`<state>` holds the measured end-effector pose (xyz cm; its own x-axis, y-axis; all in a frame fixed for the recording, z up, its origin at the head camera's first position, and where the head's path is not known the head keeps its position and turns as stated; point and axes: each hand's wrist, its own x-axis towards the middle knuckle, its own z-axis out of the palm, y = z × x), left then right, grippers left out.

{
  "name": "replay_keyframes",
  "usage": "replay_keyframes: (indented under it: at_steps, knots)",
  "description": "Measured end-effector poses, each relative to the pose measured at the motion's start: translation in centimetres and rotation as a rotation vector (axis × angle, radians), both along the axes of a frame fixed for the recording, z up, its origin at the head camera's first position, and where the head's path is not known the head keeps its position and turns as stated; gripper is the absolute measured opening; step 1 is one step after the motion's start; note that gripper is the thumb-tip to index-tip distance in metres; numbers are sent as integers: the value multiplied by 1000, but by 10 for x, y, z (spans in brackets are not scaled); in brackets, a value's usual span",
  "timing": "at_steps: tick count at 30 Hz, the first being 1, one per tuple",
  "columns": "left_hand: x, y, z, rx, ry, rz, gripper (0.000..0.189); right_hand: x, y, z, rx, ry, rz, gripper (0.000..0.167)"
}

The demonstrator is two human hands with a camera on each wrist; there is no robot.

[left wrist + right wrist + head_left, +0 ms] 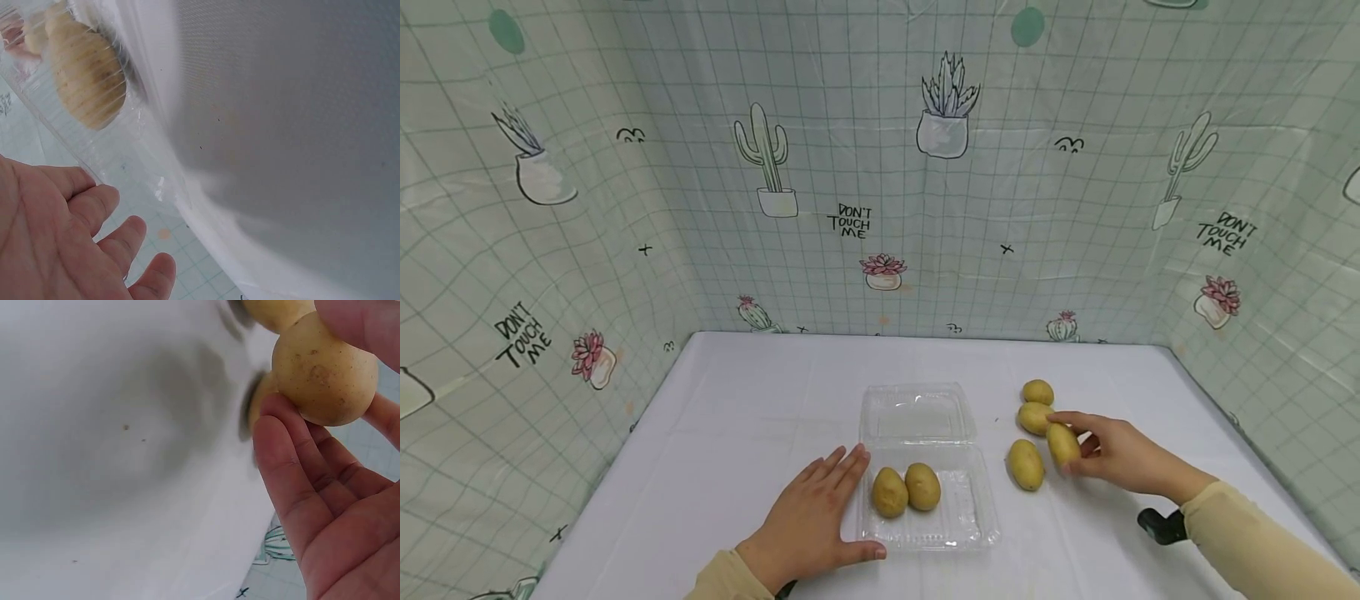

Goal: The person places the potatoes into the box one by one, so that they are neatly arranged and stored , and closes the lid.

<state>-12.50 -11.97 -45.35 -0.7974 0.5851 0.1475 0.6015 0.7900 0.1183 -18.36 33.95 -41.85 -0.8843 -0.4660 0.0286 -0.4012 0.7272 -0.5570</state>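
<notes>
Right of the box [958,500], I see the right hand [1112,454], thumb and fingers clamped on a potato [1063,446]; best held clear of the three loose potatoes [1026,465]. Left hand [812,518], fingers extended, at the box's left edge; light pressure should steady it.
</notes>
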Motion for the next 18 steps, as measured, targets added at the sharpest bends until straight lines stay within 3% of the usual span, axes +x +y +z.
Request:
replay_keyframes:
  at_steps: [18]
  knots:
    - [0, 0, -1, -1, 0, 3, 110, 2, -34, 25, -94, 25, 73, 63]
